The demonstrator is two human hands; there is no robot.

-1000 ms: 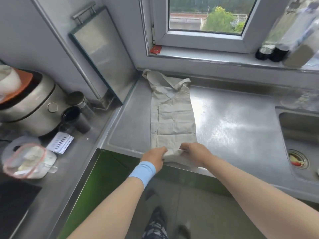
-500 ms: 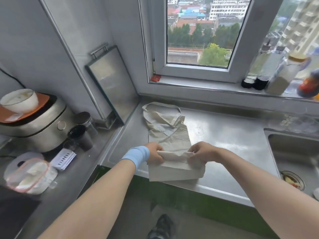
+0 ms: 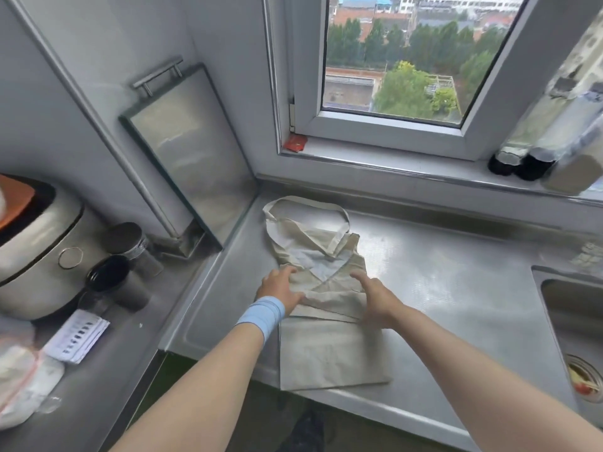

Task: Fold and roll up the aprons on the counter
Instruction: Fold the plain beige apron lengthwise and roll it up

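Pressing the apron (image 3: 329, 350) at its fold — left hand (image 3: 280, 290), right hand (image 3: 375, 296), fingers straight.

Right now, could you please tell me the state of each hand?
Left hand: open, pressing flat on the apron.
Right hand: open, pressing flat on the apron.

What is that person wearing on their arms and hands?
Just one thing: a light blue wristband on the left wrist. Both arms are bare, with no sleeves in view. The left grip and right grip have no gloves. I can't spot any rings or a watch.
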